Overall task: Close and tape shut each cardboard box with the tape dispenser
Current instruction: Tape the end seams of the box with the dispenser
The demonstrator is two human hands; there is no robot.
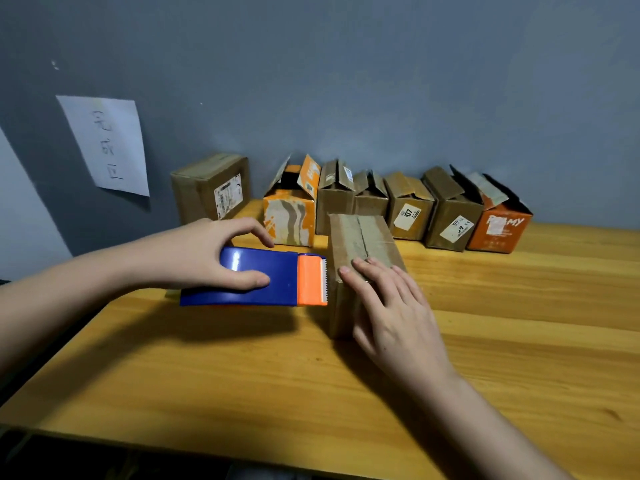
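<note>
Nearest the lens, the broad yellow-orange wooden table (242,368) fills the lower frame, butted against a grey-blue wall (346,81).

Along that wall runs a row of small cardboard boxes. At the left is a closed brown box with a white shipping label (211,187), standing apart from the rest. Then comes an orange-and-white marbled box (289,216) with its flaps up, two plain brown boxes (349,199) with loose flaps, a brown box marked "07" (408,209), a brown box with a tilted white sticker (452,216), and an orange printed box (498,230) at the right end, flaps open.

Out in front of the row sits the brown cardboard box being worked on (362,251), flaps folded down and meeting along a centre seam.

On to the hands! The right hand (391,306) lies flat across the box's near top edge, fingers straight and close together, pressing down. The left hand (211,252) grips the blue tape dispenser with an orange serrated head (263,277), thumb laid on its flat blue side, fingers curled over the far edge. The toothed orange end sits right at the left side of the box, just beside the right fingertips (346,270).

Up on the wall at left hangs a white paper sheet with handwritten characters (105,145).
</note>
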